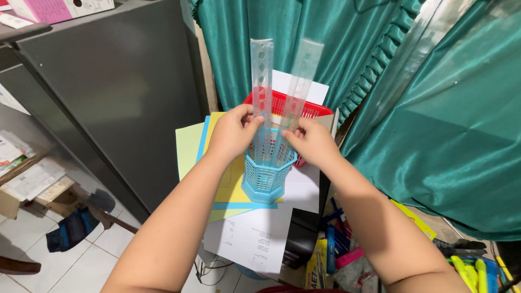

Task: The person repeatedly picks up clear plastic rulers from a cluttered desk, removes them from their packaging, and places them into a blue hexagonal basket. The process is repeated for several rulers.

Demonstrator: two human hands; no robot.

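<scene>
— What have we got here?
— Two clear plastic rulers, left ruler (262, 81) near upright, right ruler (302, 81) leaning right, their lower ends standing in our blue lattice pen holder (265, 176)
— And the holder?
— Upright on the yellow paper, just before the red basket

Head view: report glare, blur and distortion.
Head view: sheen on the teal curtain; soft reflection on the grey cabinet; clear rulers slightly blurred, as is the right hand; left hand sharper; wide-angle stretching at the edges.
</scene>
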